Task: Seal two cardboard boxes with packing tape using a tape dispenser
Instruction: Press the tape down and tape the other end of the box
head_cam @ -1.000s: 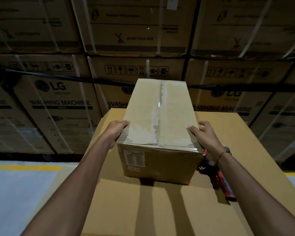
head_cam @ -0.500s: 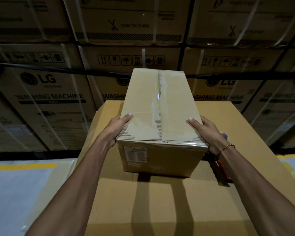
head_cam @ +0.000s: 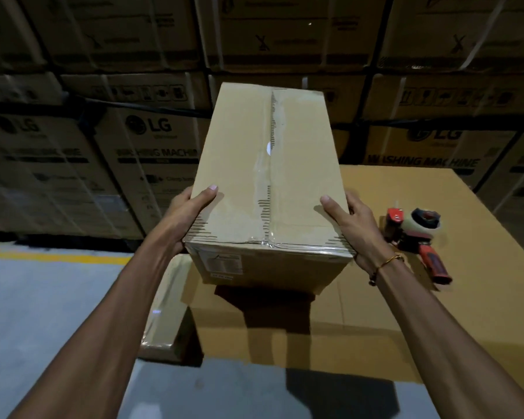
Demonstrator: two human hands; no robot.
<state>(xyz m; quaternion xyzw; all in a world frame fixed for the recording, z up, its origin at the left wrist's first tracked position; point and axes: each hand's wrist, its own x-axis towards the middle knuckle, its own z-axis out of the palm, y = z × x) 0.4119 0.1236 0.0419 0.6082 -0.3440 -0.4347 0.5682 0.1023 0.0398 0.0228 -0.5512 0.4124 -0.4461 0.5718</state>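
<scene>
I hold the taped box [head_cam: 270,176] by its near end, my left hand [head_cam: 186,213] and right hand [head_cam: 356,228] on opposite sides, thumbs on top, fingers gripping the walls. It seems raised above the big carton [head_cam: 390,322], though its underside is hidden. The tape dispenser [head_cam: 418,237] lies on that carton, just right of my right hand.

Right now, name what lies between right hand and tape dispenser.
Only bare big box top, in the head view; the right hand holds the small box, dispenser lying free.
</scene>
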